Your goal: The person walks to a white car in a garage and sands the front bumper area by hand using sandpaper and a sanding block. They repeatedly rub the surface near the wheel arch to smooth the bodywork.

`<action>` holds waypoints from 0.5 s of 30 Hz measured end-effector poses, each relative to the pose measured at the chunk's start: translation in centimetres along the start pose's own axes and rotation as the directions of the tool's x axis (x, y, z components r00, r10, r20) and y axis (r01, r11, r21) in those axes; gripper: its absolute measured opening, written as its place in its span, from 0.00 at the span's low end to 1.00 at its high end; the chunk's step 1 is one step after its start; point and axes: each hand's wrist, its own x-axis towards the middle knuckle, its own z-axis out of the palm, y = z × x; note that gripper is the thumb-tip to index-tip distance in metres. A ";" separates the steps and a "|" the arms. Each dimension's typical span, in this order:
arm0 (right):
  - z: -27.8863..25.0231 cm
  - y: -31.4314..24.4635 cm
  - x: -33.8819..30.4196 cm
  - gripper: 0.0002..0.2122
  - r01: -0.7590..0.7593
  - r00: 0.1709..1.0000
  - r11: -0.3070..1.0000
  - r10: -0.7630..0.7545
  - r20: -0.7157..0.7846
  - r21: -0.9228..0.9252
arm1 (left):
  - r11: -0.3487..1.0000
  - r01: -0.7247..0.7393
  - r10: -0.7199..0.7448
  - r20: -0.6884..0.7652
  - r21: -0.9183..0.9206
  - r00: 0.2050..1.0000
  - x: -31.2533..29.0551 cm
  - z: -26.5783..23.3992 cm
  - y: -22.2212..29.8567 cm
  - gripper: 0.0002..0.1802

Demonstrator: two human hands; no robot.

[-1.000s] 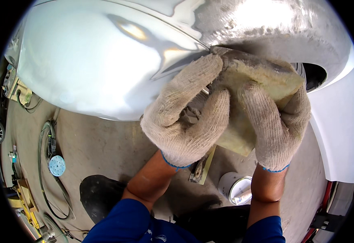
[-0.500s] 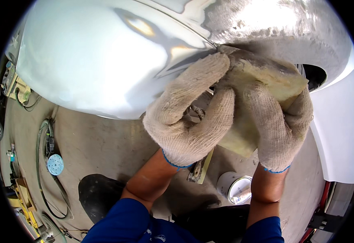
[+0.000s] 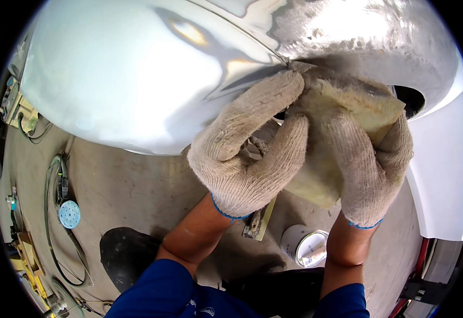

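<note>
Both my hands wear knitted off-white work gloves with blue cuff edges. They hold a worn, smudged yellowish sheet against the underside of a car body panel. My left hand is closed, its thumb and forefinger meeting the sheet's left edge. My right hand grips the sheet's right part, with the thumb on its near face. The sheet's upper edge lies by the seam between a glossy white panel and a bare sanded metal panel. Below my left glove shows a narrow flat tool; whether it is held or lies lower cannot be made out.
A white can stands on the floor between my knees, a tube lying on its lid. At the left lie a hose and a sander with a round light-blue pad. A dark opening breaks the metal panel at right.
My right hand has shifted slightly right and down on the sheet. The view has moved a little; my left hand keeps nearly the same place and hold.
</note>
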 end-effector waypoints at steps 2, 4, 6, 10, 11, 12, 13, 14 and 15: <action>0.0 -0.1 -0.1 0.21 0.004 1.000 1.000 -0.004 -0.013 -0.005 | 1.000 0.006 -0.006 0.007 0.004 1.000 0.0 -0.1 0.1 0.22; 0.0 -0.4 0.0 0.20 0.012 1.000 1.000 -0.012 -0.011 -0.017 | 1.000 -0.003 0.003 0.008 0.022 1.000 0.2 -0.3 0.3 0.22; -0.3 -0.7 0.4 0.20 0.008 1.000 0.998 -0.008 0.008 -0.056 | 0.998 0.001 -0.002 0.018 0.058 1.000 0.1 -0.3 0.3 0.22; -0.8 -1.1 0.1 0.21 0.014 0.992 0.973 -0.042 -0.117 -0.231 | 1.000 0.011 -0.012 0.029 0.026 1.000 0.1 0.1 0.3 0.22; -0.8 -1.1 -0.1 0.22 0.012 0.986 0.961 -0.059 -0.159 -0.277 | 1.000 0.024 -0.025 0.035 0.012 0.999 0.1 0.0 0.2 0.23; -0.8 -1.1 -0.3 0.22 0.008 0.977 0.946 -0.077 -0.200 -0.324 | 0.999 0.051 -0.051 0.049 -0.002 0.997 0.0 -0.1 0.4 0.23; -0.9 -1.2 -0.3 0.22 0.002 0.975 0.938 -0.079 -0.209 -0.346 | 0.998 0.056 -0.056 0.053 -0.002 0.997 -0.1 -0.1 0.3 0.23; -0.9 -1.4 -0.2 0.23 -0.003 0.973 0.930 -0.082 -0.215 -0.368 | 0.998 0.060 -0.060 0.054 -0.002 0.997 -0.1 -0.2 0.4 0.23; -1.0 -1.8 0.0 0.23 -0.009 0.980 0.930 -0.066 -0.190 -0.367 | 0.999 0.041 -0.042 0.045 0.012 0.998 0.0 -0.2 0.3 0.23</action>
